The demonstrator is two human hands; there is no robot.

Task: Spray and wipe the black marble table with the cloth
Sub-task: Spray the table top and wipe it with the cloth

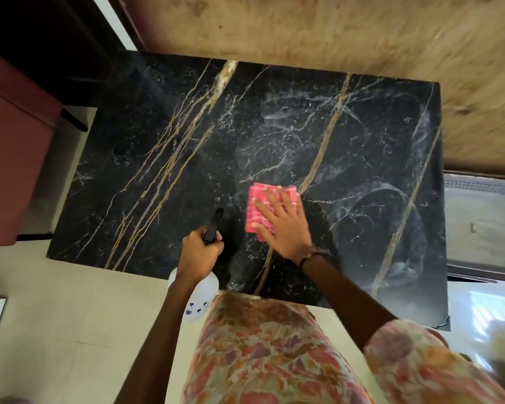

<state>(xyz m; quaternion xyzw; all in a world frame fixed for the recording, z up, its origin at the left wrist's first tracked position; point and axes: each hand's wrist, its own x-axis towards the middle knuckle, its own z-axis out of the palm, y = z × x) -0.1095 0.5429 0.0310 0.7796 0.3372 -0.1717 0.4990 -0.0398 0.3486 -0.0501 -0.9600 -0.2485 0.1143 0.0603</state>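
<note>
Where the right hand (280, 225) lies flat, fingers spread and pressed down, one cloth (267, 207) sits under it: a folded pink square with a fine white check, soft and slightly rumpled, on the near middle of the table (164, 147). The table is a single rectangular slab of glossy black marble, crossed by several gold-brown veins running diagonally and by thin white threads; pale, cloudy smears curve over its right half. The left hand (197, 253) is wrapped tight round the neck of one bottle (200, 298), fingers closed on its black trigger head, whose nozzle points out over the marble. The bottle's body is white, smooth plastic with small dark marks, hanging just off the near edge. Both forearms are bare; a dark band (309, 256) circles the right wrist. A floral dress (268, 345) in pinks and oranges fills the foreground, above pale floor tiles (70, 330)
</note>
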